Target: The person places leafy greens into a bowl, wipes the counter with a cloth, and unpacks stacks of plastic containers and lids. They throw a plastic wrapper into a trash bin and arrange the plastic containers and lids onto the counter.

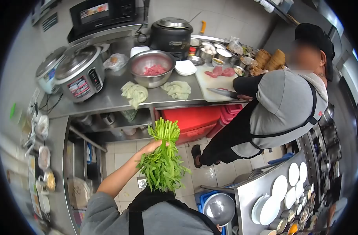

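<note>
My left hand [150, 149] is closed around a bunch of leafy greens [163, 156], held up in front of my chest. The cut stems point up and away from me, and the leaves hang down over the dark apron. Some of my fingers are hidden by the greens. Only a sliver of my right hand [218, 227] shows at the bottom, beside the rim of a steel bowl [219, 208]. Its fingers cannot be made out. The bowl sits in or on a blue crate [202, 199].
A co-worker [284, 105] at right holds a knife [222, 93] over a cutting board [204, 84] with meat. The steel counter [108, 102] bears rice cookers [80, 72], a bowl of meat [152, 78] and cloths [134, 94]. White plates [279, 188] stand at lower right.
</note>
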The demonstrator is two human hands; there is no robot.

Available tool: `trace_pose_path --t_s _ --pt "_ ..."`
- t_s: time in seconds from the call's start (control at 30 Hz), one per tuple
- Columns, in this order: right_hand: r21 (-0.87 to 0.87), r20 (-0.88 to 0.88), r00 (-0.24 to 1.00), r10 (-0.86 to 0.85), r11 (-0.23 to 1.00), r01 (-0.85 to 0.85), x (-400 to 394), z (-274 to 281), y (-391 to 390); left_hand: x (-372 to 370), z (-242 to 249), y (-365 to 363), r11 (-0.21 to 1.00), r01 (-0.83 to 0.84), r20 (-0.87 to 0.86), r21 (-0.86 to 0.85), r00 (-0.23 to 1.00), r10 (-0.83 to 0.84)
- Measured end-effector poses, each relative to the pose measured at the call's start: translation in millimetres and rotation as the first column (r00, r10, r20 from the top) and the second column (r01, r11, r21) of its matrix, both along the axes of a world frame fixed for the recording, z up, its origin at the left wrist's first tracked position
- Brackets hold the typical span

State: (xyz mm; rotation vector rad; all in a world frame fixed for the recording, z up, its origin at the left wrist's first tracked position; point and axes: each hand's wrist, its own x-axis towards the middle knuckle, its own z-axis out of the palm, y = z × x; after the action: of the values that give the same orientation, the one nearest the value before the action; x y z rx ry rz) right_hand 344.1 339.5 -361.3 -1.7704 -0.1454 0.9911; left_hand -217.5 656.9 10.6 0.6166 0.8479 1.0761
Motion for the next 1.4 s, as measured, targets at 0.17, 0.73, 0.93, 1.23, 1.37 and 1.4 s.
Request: trace_pose_path --t_s 0.17,0.73,0.93,1.23,1.37,1.4 --pt "0.048 0.109 0.923 0.369 0.925 -0.376 -193.5 188.8 169.8 -34.0 -8.1 74.2 0.965 0.236 -0.095 0.109 0.969 -0.227" --pt "0.438 0.006 0.752 0.659 0.675 -0.594 -445.0 334.6 506.1 -75.8 24.1 291.2 0.686 0.676 -0.527 -0.271 0.492 -0.693" --pt "0.452 -0.014 0.768 0.640 0.690 -0.566 -438.6 315.9 544.0 -74.3 3.7 344.2 0.603 0.789 -0.690 -0.122 0.369 -0.623" --pt "0.409 -0.085 0.769 0.634 0.726 -0.553 -410.6 289.8 603.4 -55.2 -56.5 444.1 0.848 0.528 -0.931 -0.053 0.282 -0.234" --pt "0.358 -0.100 0.717 0.689 0.698 -0.621 -422.3 293.7 641.9 -78.1 -81.5 461.5 0.843 0.537 -0.920 -0.022 0.319 -0.227" --pt "0.358 -0.109 0.697 0.709 0.682 -0.638 -428.5 298.0 651.2 -83.0 -84.4 464.9 0.867 0.499 -0.917 0.003 0.346 -0.196"
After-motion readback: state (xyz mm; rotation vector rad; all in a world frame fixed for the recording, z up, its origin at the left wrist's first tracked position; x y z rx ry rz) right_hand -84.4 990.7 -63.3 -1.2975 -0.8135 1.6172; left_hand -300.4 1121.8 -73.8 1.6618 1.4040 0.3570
